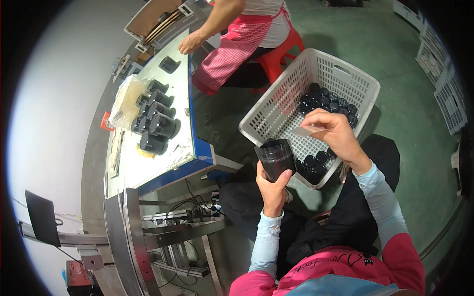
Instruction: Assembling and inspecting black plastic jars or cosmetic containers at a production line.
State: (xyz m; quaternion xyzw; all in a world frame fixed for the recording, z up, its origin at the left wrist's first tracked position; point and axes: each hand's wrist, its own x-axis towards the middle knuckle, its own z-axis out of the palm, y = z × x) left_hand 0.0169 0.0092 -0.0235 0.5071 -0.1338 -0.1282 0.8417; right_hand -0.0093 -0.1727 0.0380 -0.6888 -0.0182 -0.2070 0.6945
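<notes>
A glossy black jar [276,157] stands roughly upright in my left hand [271,191], its fingers wrapped around the lower part and its open mouth facing up. To the right and a little higher is my right hand [337,135], with thumb and fingers pinched on a thin, pale, see-through strip [307,130]. The strip hangs to the left, apart from the jar. Beneath both hands sits a light grey plastic crate [276,93]. Inside it, black jars [316,101] are grouped at the far side, and more black jars [311,168] lie at the near end.
At left, a white-topped table [175,160] with a blue edge bears several black jars [160,123] and a plastic bag [126,101]. A co-worker in a checked apron [229,56] sits beyond on a red stool [279,64]. A metal frame [136,237] with cables stands near left.
</notes>
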